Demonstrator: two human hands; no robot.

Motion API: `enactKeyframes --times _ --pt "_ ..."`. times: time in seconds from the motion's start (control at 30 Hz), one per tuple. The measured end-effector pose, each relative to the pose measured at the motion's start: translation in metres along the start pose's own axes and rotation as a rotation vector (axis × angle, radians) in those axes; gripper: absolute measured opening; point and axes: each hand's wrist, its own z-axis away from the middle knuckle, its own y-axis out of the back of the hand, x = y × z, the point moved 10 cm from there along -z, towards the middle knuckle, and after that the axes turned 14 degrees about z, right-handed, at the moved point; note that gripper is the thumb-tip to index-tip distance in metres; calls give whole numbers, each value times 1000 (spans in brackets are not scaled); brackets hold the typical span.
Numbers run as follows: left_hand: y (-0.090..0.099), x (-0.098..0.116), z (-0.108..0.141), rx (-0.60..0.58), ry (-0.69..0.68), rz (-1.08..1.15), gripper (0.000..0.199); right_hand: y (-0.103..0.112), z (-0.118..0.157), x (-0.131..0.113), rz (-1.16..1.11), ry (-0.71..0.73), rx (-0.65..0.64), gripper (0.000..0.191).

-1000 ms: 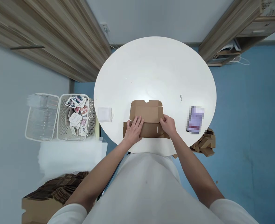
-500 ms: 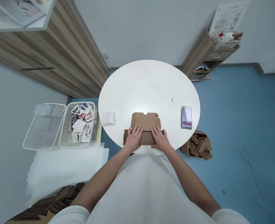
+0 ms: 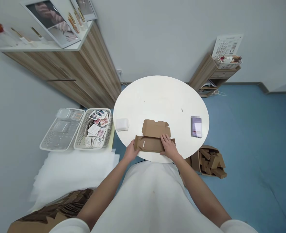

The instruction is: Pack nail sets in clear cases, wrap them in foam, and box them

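A brown cardboard box (image 3: 155, 144), partly folded, lies at the near edge of the round white table (image 3: 157, 94). Its lid panel, with a notched front flap, spreads away from me. My left hand (image 3: 130, 152) grips the box's left end, where the side flap stands up. On the right part of the box, my right hand (image 3: 169, 147) rests with its fingers stretched over the fold. A small white slit shows in the box's base. To the left on the table lies a white wrapped packet (image 3: 122, 124).
A pixelated purple item (image 3: 196, 127) is at the table's right. Left stand a basket of printed cards (image 3: 94, 129) and a basket of clear plastic cases (image 3: 60, 132), above white sheets (image 3: 75, 168). Flat cardboard (image 3: 50, 210) is lower left; a carton of folded boxes (image 3: 211, 161) stands right.
My left hand has slid left from the panel to the box's left end. My right hand stays on the right part. The view has tilted up and shifted.
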Motion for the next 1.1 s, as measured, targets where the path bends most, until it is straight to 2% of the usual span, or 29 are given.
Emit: enactKeyframes --times 0.17,0.37,0.53,0.63,0.7,0.87,1.1 --pt "0 -2 -8 79 76 16 45 -1 2 -6 5 -5 -9 100" --pt "2 6 -11 90 73 -11 33 1 1 -9 39 13 -2 98" --pt "-16 21 -9 36 74 51 42 -1 0 -14 73 -17 -23 100" --pt "-19 29 -7 56 56 29 53 -3 0 -17 70 -54 -37 101" --pt "-18 28 -7 62 63 27 52 -3 0 -18 54 -56 -37 101" --pt "-15 18 -10 31 108 16 33 -3 -1 -18 15 -20 -51 109" --pt "-18 17 -16 -9 94 -97 26 -4 0 -21 5 110 -68 122"
